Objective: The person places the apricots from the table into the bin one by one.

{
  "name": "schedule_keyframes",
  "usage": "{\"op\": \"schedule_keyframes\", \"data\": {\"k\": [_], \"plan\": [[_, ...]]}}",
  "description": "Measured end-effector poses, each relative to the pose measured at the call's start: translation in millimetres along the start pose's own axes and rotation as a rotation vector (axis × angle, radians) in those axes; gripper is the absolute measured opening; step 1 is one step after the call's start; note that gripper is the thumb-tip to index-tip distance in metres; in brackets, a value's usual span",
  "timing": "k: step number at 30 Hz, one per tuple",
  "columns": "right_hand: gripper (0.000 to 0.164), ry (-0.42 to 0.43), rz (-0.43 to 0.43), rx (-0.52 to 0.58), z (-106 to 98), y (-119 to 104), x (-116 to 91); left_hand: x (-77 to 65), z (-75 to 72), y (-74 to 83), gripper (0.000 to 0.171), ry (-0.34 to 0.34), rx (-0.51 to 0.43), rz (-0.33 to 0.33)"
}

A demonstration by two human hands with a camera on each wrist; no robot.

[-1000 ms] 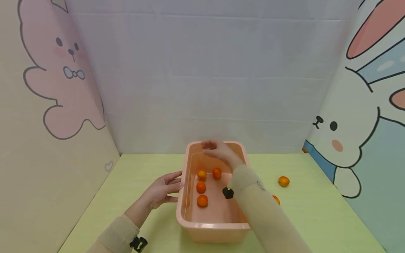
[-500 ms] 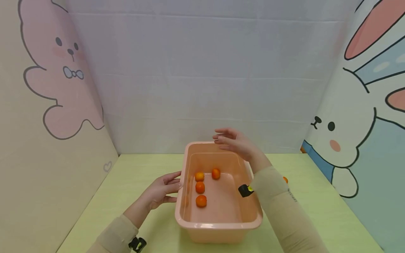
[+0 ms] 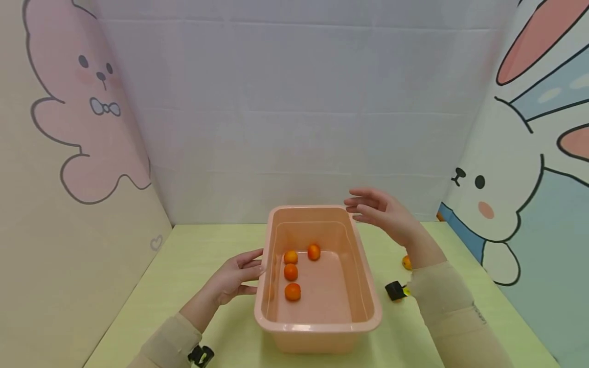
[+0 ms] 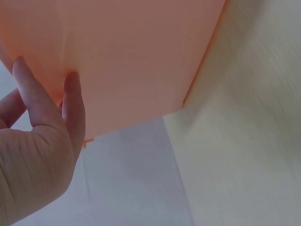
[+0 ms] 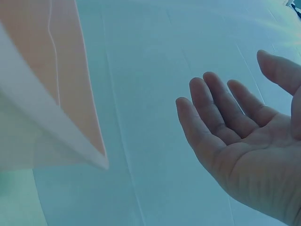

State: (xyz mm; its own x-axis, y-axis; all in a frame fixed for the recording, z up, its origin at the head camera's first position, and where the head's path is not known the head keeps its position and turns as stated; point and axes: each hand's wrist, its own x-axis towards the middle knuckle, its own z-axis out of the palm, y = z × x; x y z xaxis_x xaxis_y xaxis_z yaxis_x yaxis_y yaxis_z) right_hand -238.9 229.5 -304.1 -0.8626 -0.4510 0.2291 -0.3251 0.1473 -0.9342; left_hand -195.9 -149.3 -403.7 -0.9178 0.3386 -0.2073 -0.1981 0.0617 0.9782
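A pink plastic bin (image 3: 317, 329) stands on the table with several small orange citrus fruits (image 3: 292, 292) inside, mostly along its left side. My left hand (image 3: 234, 276) rests against the bin's left wall, fingers fairly straight. In the left wrist view, the fingertips (image 4: 73, 82) meet the pink wall. Raised near the far right corner of the bin is my right hand (image 3: 384, 212), its fingers loosely extended and nothing in it. The right wrist view shows the bare palm (image 5: 263, 160), apart from the bin's rim.
To the bin's right, an orange fruit (image 3: 407, 262) lies on the pale yellow table (image 3: 221, 337), partly behind my right wrist. Another shows slightly beneath the black wrist camera (image 3: 394, 291). A white sheet (image 3: 294, 112) closes off the back, with cartoon-printed panels at both sides.
My right hand has moved rightward from over the bin's inside to beyond its right rim, its forearm swinging right too. The left hand stays at the bin's left wall.
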Motion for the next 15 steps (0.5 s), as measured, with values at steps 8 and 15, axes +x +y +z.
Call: {"op": "schedule_keyframes", "data": {"k": [8, 15], "plan": [[0.048, 0.063, 0.02, -0.042, -12, 25, -29, 0.4, -1.4, -1.1, 0.068, -0.016, -0.007, 0.01], [0.046, 0.119, 0.004, -0.11, -17, 58, -54, 0.4, -1.0, 0.2, 0.067, -0.025, -0.016, 0.017]]}}
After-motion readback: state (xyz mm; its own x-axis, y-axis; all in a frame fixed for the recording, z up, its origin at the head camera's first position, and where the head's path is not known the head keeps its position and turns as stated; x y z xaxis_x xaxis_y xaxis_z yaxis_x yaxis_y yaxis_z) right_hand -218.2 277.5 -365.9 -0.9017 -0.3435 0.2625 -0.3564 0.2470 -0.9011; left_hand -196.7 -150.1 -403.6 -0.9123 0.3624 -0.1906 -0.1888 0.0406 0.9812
